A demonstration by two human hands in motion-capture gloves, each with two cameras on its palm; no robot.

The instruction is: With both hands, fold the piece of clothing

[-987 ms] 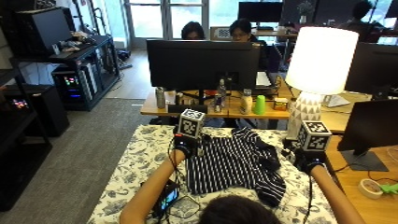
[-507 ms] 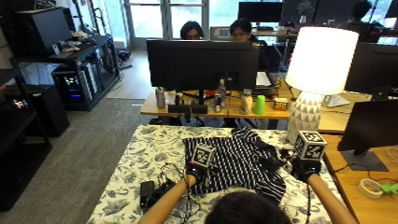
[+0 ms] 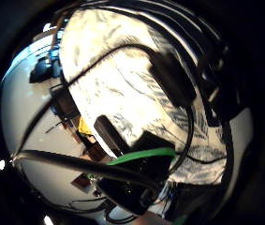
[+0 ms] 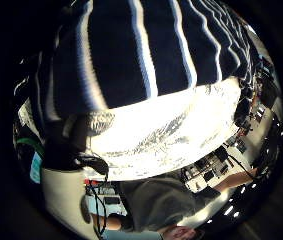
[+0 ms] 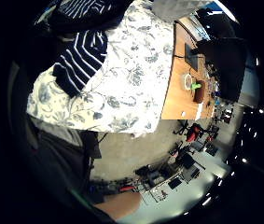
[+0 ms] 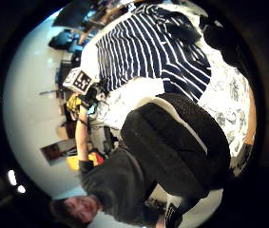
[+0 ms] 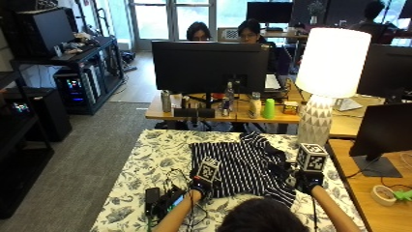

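A navy garment with thin white stripes (image 7: 241, 164) lies spread on the table's floral cloth (image 7: 154, 159), collar towards the far side. My left hand (image 7: 200, 185) is at its near left edge and grips the hem; in the left thumb side palm view the striped garment (image 4: 151, 50) fills the space close to the palm, above the floral cloth (image 4: 171, 130). My right hand (image 7: 307, 181) grips the near right corner. In the right thumb side palm view a dark bunched part (image 6: 177, 137) sits close to the palm, the striped garment (image 6: 148, 52) beyond it.
A black device with cables (image 7: 165, 198) lies on the cloth beside my left forearm. A wooden desk with a monitor (image 7: 209, 60), bottles and a white lamp (image 7: 330, 72) stands past the far edge. Another desk with a tape roll (image 7: 385, 194) is at the right.
Both hands have come from the garment's far corners back towards me, down its sides to its near edge. The garment stays spread in about the same place.
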